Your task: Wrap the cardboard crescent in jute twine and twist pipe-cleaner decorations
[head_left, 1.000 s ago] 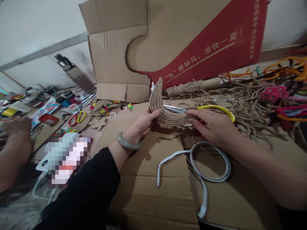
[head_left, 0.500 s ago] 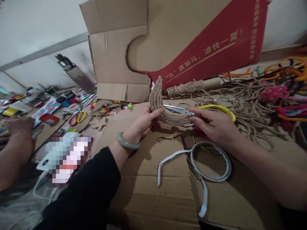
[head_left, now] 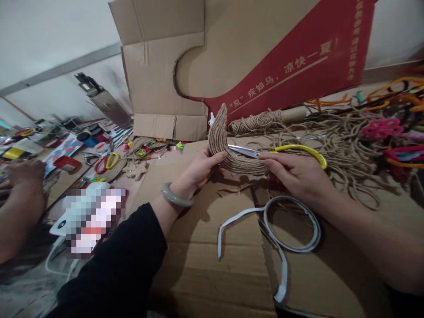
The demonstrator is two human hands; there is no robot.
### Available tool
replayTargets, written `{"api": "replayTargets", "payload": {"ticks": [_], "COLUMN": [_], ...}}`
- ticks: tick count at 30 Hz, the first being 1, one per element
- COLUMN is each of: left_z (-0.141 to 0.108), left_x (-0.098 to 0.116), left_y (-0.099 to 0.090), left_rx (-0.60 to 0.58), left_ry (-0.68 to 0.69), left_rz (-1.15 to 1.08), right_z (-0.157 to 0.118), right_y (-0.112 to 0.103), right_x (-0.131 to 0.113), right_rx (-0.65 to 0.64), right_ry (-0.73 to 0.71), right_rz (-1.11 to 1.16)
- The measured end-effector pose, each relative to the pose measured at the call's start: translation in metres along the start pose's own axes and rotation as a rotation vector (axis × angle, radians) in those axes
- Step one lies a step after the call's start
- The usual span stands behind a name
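Note:
A crescent-shaped piece of brown twine laid in close parallel rows is raised over the cardboard, its pointed end up. My left hand, with a bangle at the wrist, grips its lower left curve, thumb on the front. My right hand pinches the crescent's right end between thumb and fingers. Yellow-handled scissors show just beyond, blades partly behind the crescent and fingertips; they appear to lie on the table. Below my right hand rests a roll of white tape with loose strips trailing off.
A cardboard box panel stands upright behind. Loose twine and a wound twine roll lie at the back right. Leftward are red-and-yellow scissors, a phone, a white power bank, a bottle and another person's hand.
My right fingertips have shifted slightly left along the crescent's right end. The crescent has moved a little to the right; the scissors look unmoved.

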State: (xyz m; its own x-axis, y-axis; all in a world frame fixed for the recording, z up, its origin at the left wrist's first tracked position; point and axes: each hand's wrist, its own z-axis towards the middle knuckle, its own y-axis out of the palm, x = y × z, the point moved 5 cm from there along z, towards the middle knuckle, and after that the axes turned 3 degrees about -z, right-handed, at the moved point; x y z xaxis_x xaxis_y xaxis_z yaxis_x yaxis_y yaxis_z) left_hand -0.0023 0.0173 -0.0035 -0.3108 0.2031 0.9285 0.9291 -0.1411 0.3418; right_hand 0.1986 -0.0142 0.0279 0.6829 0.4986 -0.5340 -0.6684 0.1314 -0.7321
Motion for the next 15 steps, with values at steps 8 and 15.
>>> {"api": "replayTargets", "payload": {"ticks": [8,15], "left_z": [-0.0011,0.0008], "left_x": [-0.0014,-0.0046], "left_y": [0.0013,0.0007], "left_rx": [-0.016,-0.061], "left_ry": [-0.013,-0.019], "left_rz": [0.024,0.051], "right_z": [0.0007,0.0015], "right_y": [0.0025,0.0072], "right_x": [0.0014,0.0021], "right_rx": [-0.093,-0.164], "right_ry": [0.094,0.082], "right_rz": [0.101,0.169]}}
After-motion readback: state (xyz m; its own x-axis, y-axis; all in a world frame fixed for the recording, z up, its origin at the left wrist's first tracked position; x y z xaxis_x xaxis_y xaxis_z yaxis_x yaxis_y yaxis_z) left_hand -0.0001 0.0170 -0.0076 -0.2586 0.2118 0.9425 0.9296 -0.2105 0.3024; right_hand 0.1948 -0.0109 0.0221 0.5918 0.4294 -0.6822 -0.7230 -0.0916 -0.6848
